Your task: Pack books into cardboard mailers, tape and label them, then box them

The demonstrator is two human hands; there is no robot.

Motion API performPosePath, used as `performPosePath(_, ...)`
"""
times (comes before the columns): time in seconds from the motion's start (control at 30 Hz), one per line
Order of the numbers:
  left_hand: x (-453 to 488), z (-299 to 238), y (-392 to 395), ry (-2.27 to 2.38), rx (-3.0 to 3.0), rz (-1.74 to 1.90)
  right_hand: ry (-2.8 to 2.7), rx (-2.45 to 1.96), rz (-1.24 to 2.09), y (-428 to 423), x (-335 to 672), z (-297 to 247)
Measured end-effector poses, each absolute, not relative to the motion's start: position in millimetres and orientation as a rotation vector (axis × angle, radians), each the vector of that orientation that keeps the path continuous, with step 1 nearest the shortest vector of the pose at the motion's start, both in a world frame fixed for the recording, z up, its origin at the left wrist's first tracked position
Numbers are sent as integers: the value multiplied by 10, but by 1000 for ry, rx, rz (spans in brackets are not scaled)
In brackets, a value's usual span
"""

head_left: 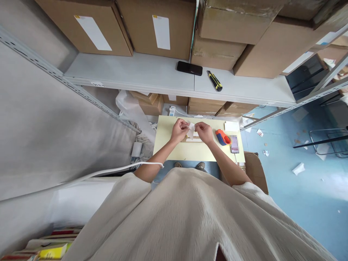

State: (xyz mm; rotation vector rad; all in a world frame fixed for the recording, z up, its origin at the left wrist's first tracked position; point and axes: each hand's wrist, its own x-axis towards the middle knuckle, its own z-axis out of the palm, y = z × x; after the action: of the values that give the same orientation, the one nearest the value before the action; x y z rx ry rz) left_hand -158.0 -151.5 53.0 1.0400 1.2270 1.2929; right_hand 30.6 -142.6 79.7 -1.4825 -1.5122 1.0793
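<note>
White slip (191,129) pinched between left hand (179,131) and right hand (204,132), fingertips narrow, above the desk (165,145) towards its far edge — not yet set down. Judged mid-handling; remaining work cannot be determined. Red-and-blue tool (223,137) untouched, near right edge.

1 head-worn view looks forward and steeply down over the table (187,153).

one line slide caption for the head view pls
Left hand and right hand hold a small white piece above a pale yellow table.
</note>
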Motion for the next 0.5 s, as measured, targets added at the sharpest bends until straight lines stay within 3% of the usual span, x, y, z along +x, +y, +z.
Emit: performPosePath(0.5, -2096, 371, -1461, 1388, 1203, 1162, -914, -1584, 1252, -1244, 715, 571)
